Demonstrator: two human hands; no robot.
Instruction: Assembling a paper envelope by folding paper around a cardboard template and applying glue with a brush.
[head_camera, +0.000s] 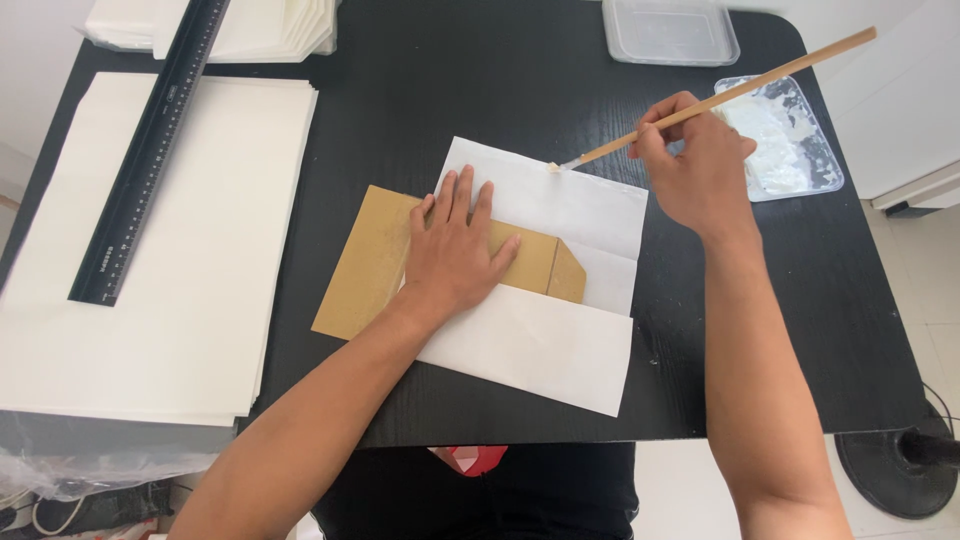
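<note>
The left hand (455, 250) lies flat, fingers slightly spread and pressed down on a brown cardboard template (375, 262), which sits on a folded white paper sheet (545, 345); the sheet's lower flap lies just below the heel of that hand. Beyond its fingertips, the right hand (700, 170) pinches a wooden brush (730, 93) between thumb and fingers, the bristle tip touching the sheet's upper edge. Just past the right knuckles sits a glue tray (800, 150); farther off, a clear plastic container (670, 30). Well left of the left fingers, a black ruler (150, 150) lies on a white paper stack (200, 300).
</note>
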